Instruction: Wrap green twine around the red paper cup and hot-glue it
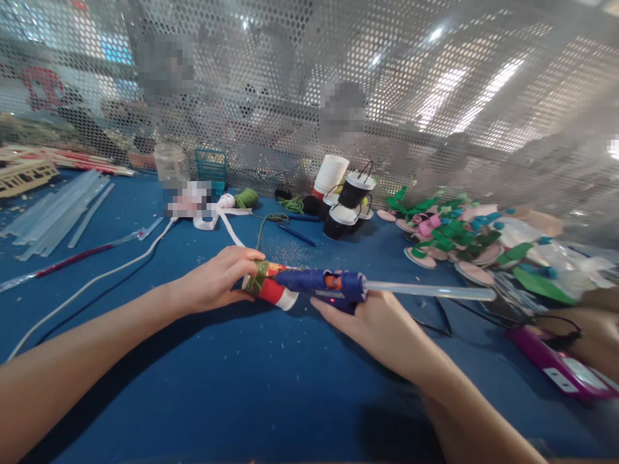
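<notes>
My left hand (229,277) is closed around the base end of a red paper cup (273,292) that lies tilted on its side. Green yarn (256,280) is wrapped round the held end, and the white rim points right, toward me. In my right hand (374,322) is a blue hot glue gun (324,282), its nozzle up against the cup near the yarn's edge. A long clear glue stick (430,290) sticks out of the gun's back. From the wrapped part a green strand runs back toward a ball of green yarn (246,198).
Loose glue sticks (62,209) lie at the left, beside a white cord (106,274). Black cups with handles (341,219) and stacked white cups (331,173) stand at the back. Craft flowers (440,235) and a purple power strip (556,361) are at the right. A perforated metal screen (271,84) closes off the back.
</notes>
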Demonstrator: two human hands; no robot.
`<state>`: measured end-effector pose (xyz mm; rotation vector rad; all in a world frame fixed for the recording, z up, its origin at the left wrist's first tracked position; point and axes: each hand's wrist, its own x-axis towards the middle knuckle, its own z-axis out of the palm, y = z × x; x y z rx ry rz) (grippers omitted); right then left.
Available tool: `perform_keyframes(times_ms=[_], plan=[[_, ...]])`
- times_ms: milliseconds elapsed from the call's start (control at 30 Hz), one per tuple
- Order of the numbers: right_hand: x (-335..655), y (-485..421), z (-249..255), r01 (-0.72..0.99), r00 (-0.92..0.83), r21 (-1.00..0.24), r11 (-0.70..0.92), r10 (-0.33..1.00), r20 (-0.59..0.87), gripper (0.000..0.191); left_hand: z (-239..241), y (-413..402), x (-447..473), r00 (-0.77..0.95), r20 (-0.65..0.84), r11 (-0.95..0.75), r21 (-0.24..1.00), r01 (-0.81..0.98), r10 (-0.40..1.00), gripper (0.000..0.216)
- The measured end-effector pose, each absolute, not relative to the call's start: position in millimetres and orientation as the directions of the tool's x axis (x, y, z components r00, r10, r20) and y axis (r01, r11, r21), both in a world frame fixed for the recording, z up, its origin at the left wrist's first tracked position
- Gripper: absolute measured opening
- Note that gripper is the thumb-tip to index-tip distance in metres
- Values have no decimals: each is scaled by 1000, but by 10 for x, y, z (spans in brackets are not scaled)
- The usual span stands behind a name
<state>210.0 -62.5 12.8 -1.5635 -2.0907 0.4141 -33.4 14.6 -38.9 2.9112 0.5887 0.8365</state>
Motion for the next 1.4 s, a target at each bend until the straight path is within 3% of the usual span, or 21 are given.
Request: perform_keyframes(times_ms=[300, 700, 900, 1167, 1300, 1400], plan=[[2106, -521, 105, 713, -115, -678, 181, 983, 142, 20, -352, 120, -308, 800, 518, -945, 57, 323, 304, 24], [2094, -513, 132, 715, -85, -695, 71, 996, 14, 30, -356, 125, -301, 793, 535, -948, 47, 315, 291, 22], [2084, -539, 139, 720, -115, -678, 148, 989, 94, 22, -366, 131, -307, 794, 528, -946, 64, 317, 301, 25], [2090, -557, 143, 717, -121, -680, 153, 988, 95, 24, -358, 124, -305, 795, 520, -944, 74, 322, 312, 28], [2100, -514, 154, 696, -47, -718, 18, 999, -20, 24, -362, 125, -306, 790, 516, -937, 81, 340, 331, 26], [2144, -418, 128, 568, -40, -822, -39, 996, -75, 17, -381, 135, -314, 774, 516, -923, 100, 371, 367, 29]])
